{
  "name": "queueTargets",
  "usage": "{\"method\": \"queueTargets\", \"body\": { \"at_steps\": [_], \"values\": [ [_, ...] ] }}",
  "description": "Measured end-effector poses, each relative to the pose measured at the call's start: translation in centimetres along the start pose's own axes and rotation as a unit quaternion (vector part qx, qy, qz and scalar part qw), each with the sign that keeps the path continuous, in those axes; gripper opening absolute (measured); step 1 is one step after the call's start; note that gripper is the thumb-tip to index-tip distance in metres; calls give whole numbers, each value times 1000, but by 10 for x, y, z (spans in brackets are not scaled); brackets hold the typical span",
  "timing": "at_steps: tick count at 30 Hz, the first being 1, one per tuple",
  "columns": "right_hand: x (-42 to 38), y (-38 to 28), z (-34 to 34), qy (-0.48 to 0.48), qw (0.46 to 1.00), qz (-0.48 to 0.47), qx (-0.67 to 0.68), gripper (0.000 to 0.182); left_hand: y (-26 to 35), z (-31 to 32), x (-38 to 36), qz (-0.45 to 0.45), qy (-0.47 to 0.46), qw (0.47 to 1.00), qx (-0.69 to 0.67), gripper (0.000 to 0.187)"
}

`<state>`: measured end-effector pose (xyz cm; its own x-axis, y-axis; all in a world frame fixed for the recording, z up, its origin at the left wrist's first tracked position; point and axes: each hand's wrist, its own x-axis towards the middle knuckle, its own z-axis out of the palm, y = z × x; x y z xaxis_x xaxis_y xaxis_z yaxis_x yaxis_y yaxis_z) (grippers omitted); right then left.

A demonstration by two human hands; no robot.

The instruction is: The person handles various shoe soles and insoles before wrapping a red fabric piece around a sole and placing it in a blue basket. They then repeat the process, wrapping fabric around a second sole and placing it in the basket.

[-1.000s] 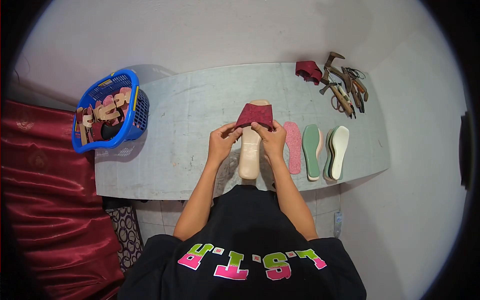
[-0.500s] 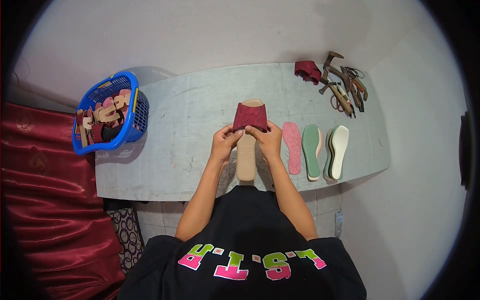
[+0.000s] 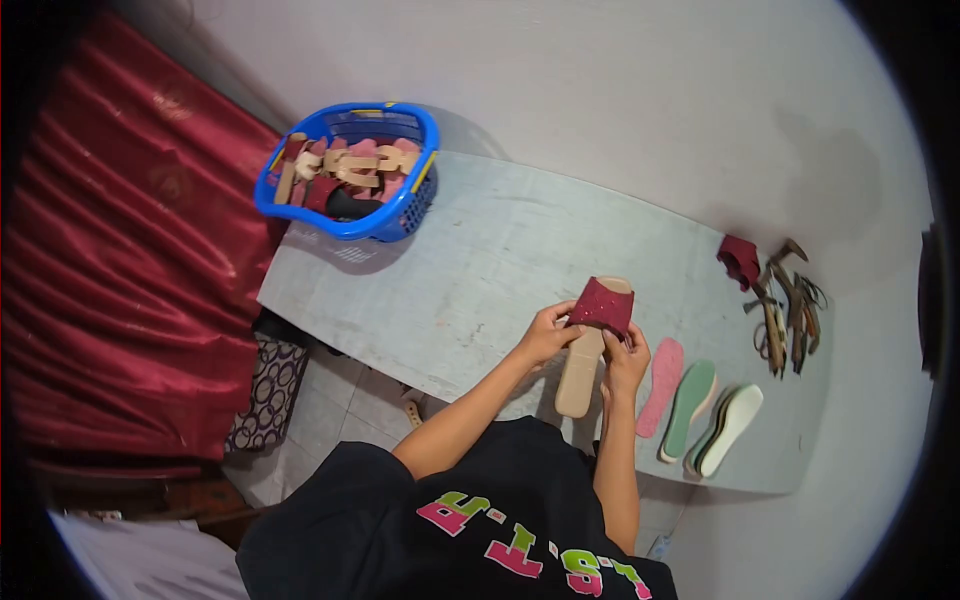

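Observation:
Between my two hands is a sandal (image 3: 580, 375) with a beige sole and a wide dark red strap (image 3: 603, 305) across its front. My left hand (image 3: 547, 334) grips the strap's left edge, thumb on top. On the other side, my right hand (image 3: 626, 360) holds the right edge with its fingers closed round it. The sandal is over the table, toe pointing away from me. Closest to my right hand lies a pink sole (image 3: 660, 388), with a green sole (image 3: 688, 410) beside it.
A blue basket (image 3: 425, 190) of sandals stands at the table's back left. White and green soles (image 3: 733, 430) lie stacked at the right. Hammers and other hand tools (image 3: 790, 310) and a dark red strap piece (image 3: 739, 261) are at the far right. A red curtain (image 3: 150, 250) hangs left.
My view has turned toward the left, so the table appears tilted and the basket nearer the middle. Both hands still hold the sandal, which now leans slightly.

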<state>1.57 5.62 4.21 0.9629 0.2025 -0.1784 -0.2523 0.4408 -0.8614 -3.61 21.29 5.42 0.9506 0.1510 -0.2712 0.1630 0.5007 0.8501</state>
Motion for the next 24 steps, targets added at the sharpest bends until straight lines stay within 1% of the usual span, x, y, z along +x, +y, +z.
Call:
{"method": "queueTargets", "body": {
  "at_steps": [1,2,5,7,11,14,17,19,21,23,24],
  "values": [
    [-2,4,3,17,1000,23,-3,35,3,-5,-4,-6,2,1000,2,47],
    [-2,10,8,22,999,24,-2,36,6,-10,-9,-4,14,1000,3,47],
    [-1,16,26,-3,999,47,-8,37,13,-26,-17,15,24,999,15,46],
    [2,22,41,-19,998,57,-17,36,18,-39,-24,55,51,997,24,46],
    [1,37,77,-32,996,78,-31,33,41,-65,-38,46,80,996,4,45],
    [-6,48,111,-26,995,74,-57,32,52,-94,-46,45,92,995,14,45],
    [-13,69,138,-27,995,50,-83,31,63,-133,-52,73,72,994,33,47],
    [-20,88,162,-19,994,46,-93,31,77,-160,-59,33,54,997,37,51],
    [-29,101,185,-12,993,40,-107,30,85,-189,-62,49,54,996,49,55],
    [-40,116,211,-15,994,41,-98,30,97,-216,-69,89,61,984,143,55],
    [-43,122,224,-15,994,37,-100,31,104,-228,-72,92,61,984,138,55]
  ]
}}
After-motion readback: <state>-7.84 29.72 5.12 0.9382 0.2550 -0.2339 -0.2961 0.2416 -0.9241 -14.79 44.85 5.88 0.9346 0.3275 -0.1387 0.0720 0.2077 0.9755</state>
